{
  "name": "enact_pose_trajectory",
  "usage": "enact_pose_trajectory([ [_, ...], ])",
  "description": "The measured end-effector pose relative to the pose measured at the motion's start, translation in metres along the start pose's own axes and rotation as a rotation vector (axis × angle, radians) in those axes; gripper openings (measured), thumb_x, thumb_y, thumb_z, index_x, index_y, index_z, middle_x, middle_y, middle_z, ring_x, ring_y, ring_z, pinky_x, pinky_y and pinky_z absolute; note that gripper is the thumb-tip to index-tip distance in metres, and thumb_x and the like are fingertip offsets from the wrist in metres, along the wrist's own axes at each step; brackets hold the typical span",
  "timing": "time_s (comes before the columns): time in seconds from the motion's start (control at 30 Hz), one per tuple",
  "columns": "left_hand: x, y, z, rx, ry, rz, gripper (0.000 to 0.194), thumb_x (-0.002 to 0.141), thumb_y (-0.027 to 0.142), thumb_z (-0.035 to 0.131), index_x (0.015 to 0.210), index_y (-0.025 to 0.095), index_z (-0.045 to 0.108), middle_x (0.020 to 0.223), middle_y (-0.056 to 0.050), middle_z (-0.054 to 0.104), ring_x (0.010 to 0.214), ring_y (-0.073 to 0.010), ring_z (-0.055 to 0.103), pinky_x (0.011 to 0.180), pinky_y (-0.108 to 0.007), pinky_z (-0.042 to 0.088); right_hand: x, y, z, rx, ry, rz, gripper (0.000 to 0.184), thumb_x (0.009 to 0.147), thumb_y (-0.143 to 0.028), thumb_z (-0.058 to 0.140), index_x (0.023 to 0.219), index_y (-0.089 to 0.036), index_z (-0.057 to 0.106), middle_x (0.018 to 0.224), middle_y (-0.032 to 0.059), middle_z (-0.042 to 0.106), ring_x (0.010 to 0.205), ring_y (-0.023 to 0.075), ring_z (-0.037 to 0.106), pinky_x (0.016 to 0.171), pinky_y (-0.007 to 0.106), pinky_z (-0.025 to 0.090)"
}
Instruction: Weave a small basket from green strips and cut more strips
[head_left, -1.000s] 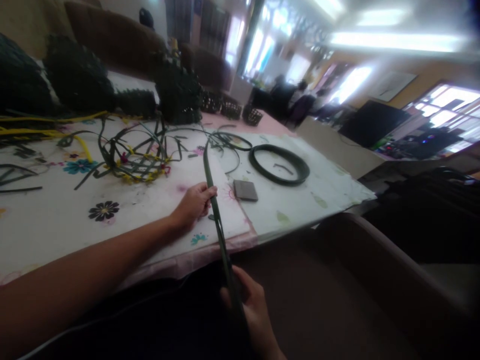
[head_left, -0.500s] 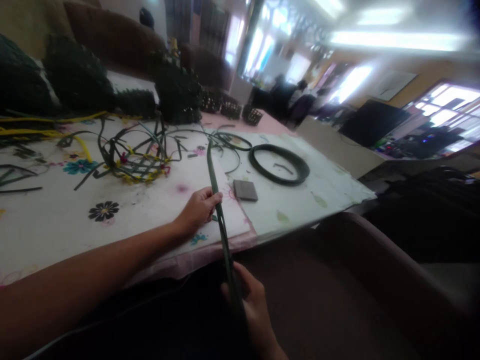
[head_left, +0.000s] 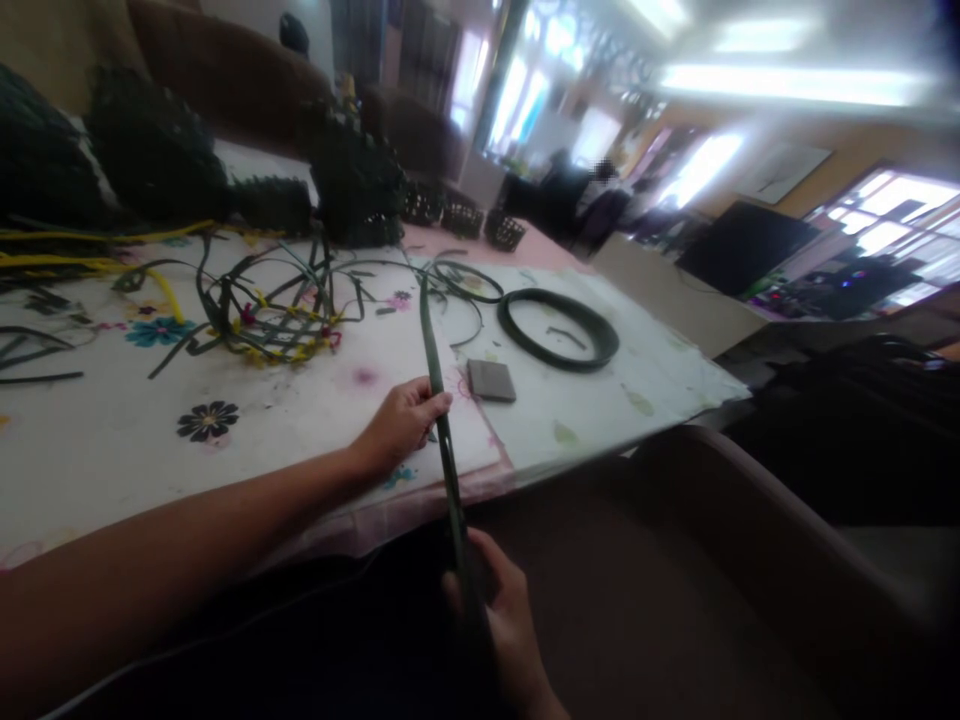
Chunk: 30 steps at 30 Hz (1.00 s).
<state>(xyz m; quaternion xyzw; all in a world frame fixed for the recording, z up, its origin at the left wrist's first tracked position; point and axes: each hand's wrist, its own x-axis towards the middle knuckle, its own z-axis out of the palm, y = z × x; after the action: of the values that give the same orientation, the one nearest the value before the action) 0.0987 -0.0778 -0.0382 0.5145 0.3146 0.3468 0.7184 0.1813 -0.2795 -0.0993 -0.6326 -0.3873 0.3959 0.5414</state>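
Observation:
A long dark green strip (head_left: 430, 338) runs from the table toward my lap. My left hand (head_left: 410, 418) pinches it between thumb and fingers, just above the table's front edge. Below, my right hand (head_left: 499, 600) is closed around the strip's lower part, past the edge of the table; its fingers are partly hidden and dark. Between the two hands the strip looks split or doubled, with a narrow gap. A small grey-brown square block (head_left: 491, 381) lies right of my left hand.
A coil of dark strip (head_left: 559, 330) lies on the right of the table (head_left: 420, 350). To the left sits a partly woven green and yellow piece (head_left: 274, 325) with loose ends. Dark woven baskets (head_left: 352, 185) stand at the back. A brown chair (head_left: 720, 480) is at the right.
My left hand has shifted slightly right and down with the strip, which now leans a little further right. My right hand keeps nearly the same place.

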Motion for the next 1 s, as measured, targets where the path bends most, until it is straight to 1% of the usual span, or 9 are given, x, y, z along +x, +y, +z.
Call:
enact_pose_trajectory([
  [0.13,0.0,0.0,0.001,0.005,0.016,-0.029,0.02,0.086,0.023,0.057,0.07,0.019,0.046,0.044,0.009,0.034,0.031,-0.0032,0.027,0.033,-0.019,0.014,0.001,-0.001,-0.004,-0.033,-0.009,-0.028,0.041,0.076,-0.033,0.073,0.113,-0.018,0.066,0.082,0.0033,0.068,0.076,0.0177,0.061,0.068,0.023,0.05],
  [0.23,0.0,0.0,0.0,-0.002,0.028,-0.033,0.019,0.086,0.024,0.057,0.071,0.019,0.047,0.044,0.009,0.034,0.031,-0.0029,0.026,0.033,-0.02,0.013,0.0,-0.002,-0.005,-0.036,-0.023,-0.033,0.038,0.078,-0.033,0.072,0.113,-0.018,0.067,0.083,0.0041,0.07,0.076,0.0183,0.063,0.067,0.022,0.05],
  [0.37,0.003,-0.001,-0.002,-0.015,0.017,-0.009,0.017,0.084,0.024,0.06,0.072,0.018,0.05,0.045,0.009,0.036,0.032,-0.0022,0.026,0.034,-0.019,0.013,-0.002,-0.001,-0.005,-0.014,-0.017,-0.028,0.035,0.08,-0.034,0.071,0.111,-0.018,0.069,0.088,0.0057,0.072,0.077,0.0188,0.065,0.066,0.022,0.051],
  [0.5,0.006,-0.001,-0.005,-0.075,0.048,-0.022,0.022,0.085,0.027,0.059,0.069,0.018,0.046,0.044,0.009,0.035,0.032,-0.0021,0.024,0.034,-0.019,0.013,-0.005,0.005,-0.005,0.005,-0.022,-0.015,0.037,0.078,-0.034,0.073,0.112,-0.018,0.069,0.09,0.0063,0.073,0.08,0.0199,0.067,0.07,0.023,0.053],
  [0.67,0.0,0.0,0.0,-0.042,-0.004,-0.051,0.02,0.087,0.027,0.057,0.073,0.019,0.045,0.045,0.01,0.035,0.032,-0.0023,0.024,0.034,-0.017,0.013,-0.005,0.009,-0.004,0.001,0.02,-0.02,0.043,0.075,-0.036,0.075,0.113,-0.018,0.068,0.094,0.0076,0.073,0.084,0.0214,0.067,0.075,0.024,0.053],
  [0.8,-0.003,-0.001,0.004,-0.031,-0.017,-0.044,0.021,0.087,0.027,0.057,0.072,0.019,0.044,0.045,0.01,0.035,0.033,-0.0025,0.024,0.035,-0.018,0.014,-0.004,0.009,-0.002,0.0,0.037,-0.02,0.046,0.074,-0.037,0.076,0.115,-0.018,0.068,0.091,0.0074,0.073,0.081,0.021,0.067,0.074,0.025,0.054],
  [0.9,-0.003,-0.002,0.004,-0.03,-0.011,-0.035,0.021,0.087,0.026,0.057,0.072,0.019,0.045,0.045,0.009,0.035,0.033,-0.0025,0.024,0.034,-0.018,0.014,-0.003,0.007,-0.003,0.014,0.028,-0.006,0.045,0.076,-0.037,0.075,0.116,-0.018,0.068,0.092,0.0074,0.073,0.083,0.0213,0.067,0.075,0.026,0.054],
  [1.0,-0.003,-0.001,0.003,-0.033,0.006,-0.041,0.021,0.087,0.025,0.057,0.071,0.019,0.046,0.045,0.009,0.036,0.033,-0.0023,0.024,0.034,-0.019,0.014,-0.003,0.0,-0.005,-0.001,0.014,0.001,0.041,0.078,-0.037,0.073,0.114,-0.016,0.07,0.087,0.0067,0.072,0.08,0.0211,0.066,0.07,0.024,0.054],
])
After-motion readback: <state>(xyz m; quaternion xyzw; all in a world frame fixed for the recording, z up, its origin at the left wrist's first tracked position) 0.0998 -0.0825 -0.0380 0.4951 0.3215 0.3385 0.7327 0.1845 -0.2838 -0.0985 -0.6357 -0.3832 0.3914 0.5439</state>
